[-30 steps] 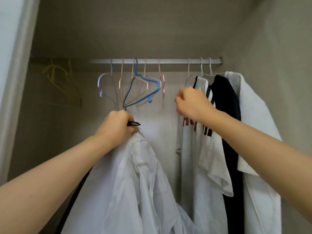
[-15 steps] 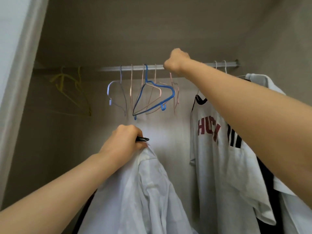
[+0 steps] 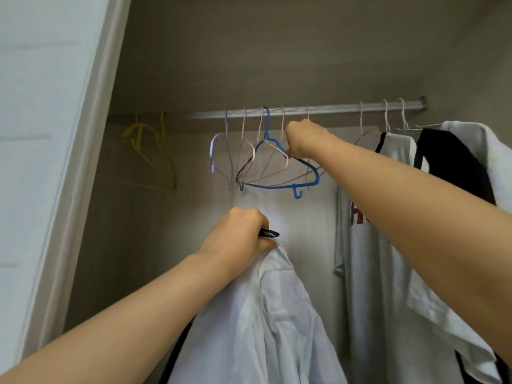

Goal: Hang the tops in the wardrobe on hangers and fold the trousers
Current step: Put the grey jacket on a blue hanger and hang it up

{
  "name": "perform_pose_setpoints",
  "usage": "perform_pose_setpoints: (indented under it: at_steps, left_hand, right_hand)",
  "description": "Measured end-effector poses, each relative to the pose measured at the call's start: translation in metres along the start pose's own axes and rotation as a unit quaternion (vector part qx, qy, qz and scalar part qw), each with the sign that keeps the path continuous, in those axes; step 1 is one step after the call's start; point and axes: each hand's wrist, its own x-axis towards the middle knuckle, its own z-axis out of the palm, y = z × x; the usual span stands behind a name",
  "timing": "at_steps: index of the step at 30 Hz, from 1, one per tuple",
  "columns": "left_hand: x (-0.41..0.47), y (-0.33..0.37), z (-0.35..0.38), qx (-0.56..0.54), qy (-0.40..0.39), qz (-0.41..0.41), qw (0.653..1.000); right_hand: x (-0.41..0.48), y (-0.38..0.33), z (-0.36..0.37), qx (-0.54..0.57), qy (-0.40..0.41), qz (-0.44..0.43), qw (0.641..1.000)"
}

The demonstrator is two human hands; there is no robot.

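— What's in the wardrobe, then?

— Item one: a crumpled white collared shirt (image 3: 271, 314), low in the middle, on a black hanger (image 3: 269, 233) whose tip pokes out of the left hand (image 3: 238, 236). That hand is clenched round collar and hanger together. Item two: the right hand (image 3: 303, 139), fingers curled round the neck of a pale pink wire hanger (image 3: 307, 115), just under the silver metal rail (image 3: 338, 108).

— And beside it?

— A blue plastic hanger (image 3: 266, 128), in among the bare wire ones. At the right end of the rail, all hung: a white T-shirt with red lettering (image 3: 374, 245), a black top (image 3: 454, 162) and a white garment (image 3: 479, 139). Far left: yellow hangers (image 3: 151, 151).
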Motion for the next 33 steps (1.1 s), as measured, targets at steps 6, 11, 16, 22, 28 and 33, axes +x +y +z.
perform_pose_setpoints:
  at_steps: [6,11,16,22,28,33]
  left_hand:
    - [-0.003,0.004,0.000,0.013,-0.011,-0.007,1.000]
    - [-0.003,0.004,-0.001,0.017,-0.010,-0.009,1.000]
    - [-0.006,0.005,-0.001,0.031,-0.012,-0.007,0.999]
    - [-0.008,0.005,-0.002,0.032,-0.017,-0.010,0.999]
    - [-0.018,0.005,-0.013,0.039,-0.022,-0.023,0.999]
    - [-0.028,0.006,-0.024,0.044,-0.017,-0.028,0.998]
  right_hand:
    - [-0.006,-0.003,0.022,-0.074,-0.005,0.009,0.997]
    - [-0.001,-0.009,0.031,0.108,-0.034,0.060,0.992]
    - [0.001,-0.010,0.025,0.231,-0.051,0.077,0.969]
    - [0.001,-0.007,0.007,0.229,-0.021,0.080,0.970]
    - [-0.002,0.001,-0.002,0.252,0.004,0.116,0.961]
    - [-0.012,0.000,-0.015,0.255,0.015,0.132,0.958]
